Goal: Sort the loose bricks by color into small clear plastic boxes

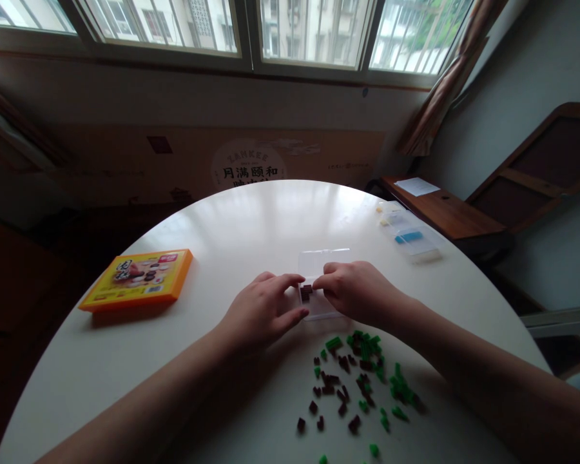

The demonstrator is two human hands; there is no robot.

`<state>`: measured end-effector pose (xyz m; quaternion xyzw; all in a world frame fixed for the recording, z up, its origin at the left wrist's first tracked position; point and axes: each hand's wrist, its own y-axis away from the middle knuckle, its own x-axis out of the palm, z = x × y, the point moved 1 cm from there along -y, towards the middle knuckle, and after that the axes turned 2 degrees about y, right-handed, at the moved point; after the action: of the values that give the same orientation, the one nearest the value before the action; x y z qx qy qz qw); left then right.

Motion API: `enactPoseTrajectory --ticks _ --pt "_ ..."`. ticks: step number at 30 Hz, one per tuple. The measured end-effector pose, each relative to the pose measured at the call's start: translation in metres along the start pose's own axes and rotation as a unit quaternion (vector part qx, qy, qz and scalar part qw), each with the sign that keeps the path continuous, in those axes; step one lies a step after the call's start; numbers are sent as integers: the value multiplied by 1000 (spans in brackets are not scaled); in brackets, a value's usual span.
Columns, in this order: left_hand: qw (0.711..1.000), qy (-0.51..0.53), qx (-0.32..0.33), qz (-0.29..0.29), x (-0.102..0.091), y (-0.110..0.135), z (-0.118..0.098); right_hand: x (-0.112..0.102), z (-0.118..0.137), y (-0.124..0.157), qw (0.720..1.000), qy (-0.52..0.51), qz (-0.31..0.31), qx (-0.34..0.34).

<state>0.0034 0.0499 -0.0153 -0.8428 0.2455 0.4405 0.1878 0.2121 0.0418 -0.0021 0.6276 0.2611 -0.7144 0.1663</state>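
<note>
A shallow clear plastic box (328, 306) lies mid-table, with small dark brown building bricks (306, 293) grouped at its left side. My left hand (265, 306) reaches in from the left, thumb and index finger spread apart at the box's left edge, one on each side of the bricks. From the right, my right hand (350, 287) hangs over the box with its fingers curled. Its index fingertip touches or nearly touches the brown bricks, and whatever the fingers may pinch is hidden. Loose green bricks (366, 347) and brown bricks (328, 390) are scattered nearer to me.
An orange and yellow game box (138, 277) lies at the left of the round white table (232, 225). Clear plastic cases (410, 235) with blue and yellow pieces stand at the back right. Beyond the table's right edge is a wooden surface (444, 209) bearing paper.
</note>
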Motion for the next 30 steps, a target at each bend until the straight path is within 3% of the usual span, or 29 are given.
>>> enactPoseTrajectory --ticks 15,21,23,26,30 --pt "1000 -1 0 -2 0 0 0 -2 0 0 1000 6 9 4" --pt "1000 -4 8 -3 0 0 2 -36 -1 21 999 -43 -30 1" --pt "1000 -6 21 -2 0 0 3 -52 1 31 997 -68 0 -26" --pt "999 -6 42 -3 0 1 4 -67 5 44 985 -106 99 -92" --pt "999 8 32 -9 -2 3 3 -66 10 50 968 -123 182 -119"
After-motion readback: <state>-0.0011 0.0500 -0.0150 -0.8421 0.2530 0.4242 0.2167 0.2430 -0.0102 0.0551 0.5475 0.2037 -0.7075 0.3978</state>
